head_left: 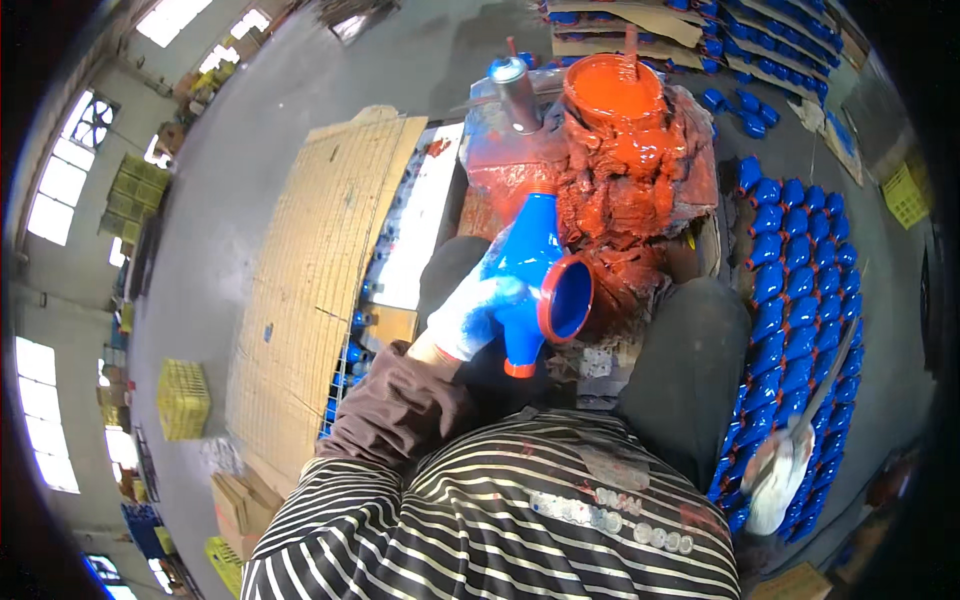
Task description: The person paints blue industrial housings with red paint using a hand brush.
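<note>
My left hand (478, 312), in a white glove smudged with blue, is closed round a glossy blue branched pipe fitting (528, 250). The fitting's wide mouth, with a red rim, faces right and toward me; its lower end and its narrow upper end are red too. At the far right, my right hand (783, 475), in a white glove with a reddish stain, is over the rows of blue parts. It appears to grip a long thin grey stick (832, 375); its fingers are hard to make out. Beyond the fitting stands a round pot of wet orange-red paint (612, 88).
Thick red paint coats the stand (650, 190) under the pot. A metal cylinder (517, 98) stands beside it. Rows of blue parts (795, 270) lie at right; stacked layers (640, 40) stand behind. A wire grid over cardboard (310, 230) lies left, with a yellow crate (183, 400) beyond.
</note>
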The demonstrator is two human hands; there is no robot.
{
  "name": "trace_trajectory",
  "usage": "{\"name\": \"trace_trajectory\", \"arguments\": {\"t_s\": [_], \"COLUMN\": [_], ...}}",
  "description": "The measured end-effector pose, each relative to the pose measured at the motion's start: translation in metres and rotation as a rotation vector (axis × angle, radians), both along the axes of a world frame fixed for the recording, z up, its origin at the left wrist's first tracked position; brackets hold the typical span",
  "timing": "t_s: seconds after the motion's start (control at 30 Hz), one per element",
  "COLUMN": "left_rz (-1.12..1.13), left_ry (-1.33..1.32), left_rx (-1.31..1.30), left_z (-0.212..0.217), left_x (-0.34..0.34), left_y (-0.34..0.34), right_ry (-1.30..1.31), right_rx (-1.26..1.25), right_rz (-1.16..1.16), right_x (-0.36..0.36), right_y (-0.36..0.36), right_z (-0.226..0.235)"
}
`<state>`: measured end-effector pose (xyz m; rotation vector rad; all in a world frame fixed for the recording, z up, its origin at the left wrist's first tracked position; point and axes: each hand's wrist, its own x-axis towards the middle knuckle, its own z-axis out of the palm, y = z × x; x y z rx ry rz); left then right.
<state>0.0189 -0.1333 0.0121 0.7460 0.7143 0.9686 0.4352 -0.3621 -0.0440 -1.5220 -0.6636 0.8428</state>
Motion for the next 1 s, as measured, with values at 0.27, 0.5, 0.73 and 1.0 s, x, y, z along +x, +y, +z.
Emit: {"name": "trace_trajectory", "arguments": {"t_s": [0.27, 0.5, 0.73, 1.0], "left_rz": [-0.095, -0.069, -0.101, -0.141], "left_ry": [-0.106, -0.211, -0.263, -0.221], "left_rx": [0.043, 0.021, -0.056, -0.087], "left_z": [-0.002, -0.012, -0.011, -0.008], "left_x": [-0.043, -0.063, -0.067, -0.065], "left_y": [-0.018, -0.026, -0.023, -0.023], "right_ry": [-0.441, -0.819, -1.067, -1.228], "right_rx": [0.021, 0.054, -0.147, -0.026], "right_rz": [0.881, 1.205, 1.254, 1.23], "right_x": [-0.15, -0.184, -0.223, -0.24], "right_y": [0.156, 0.177, 0.194, 0.202], "right_z": [0.109, 0.113, 0.123, 0.124]}}
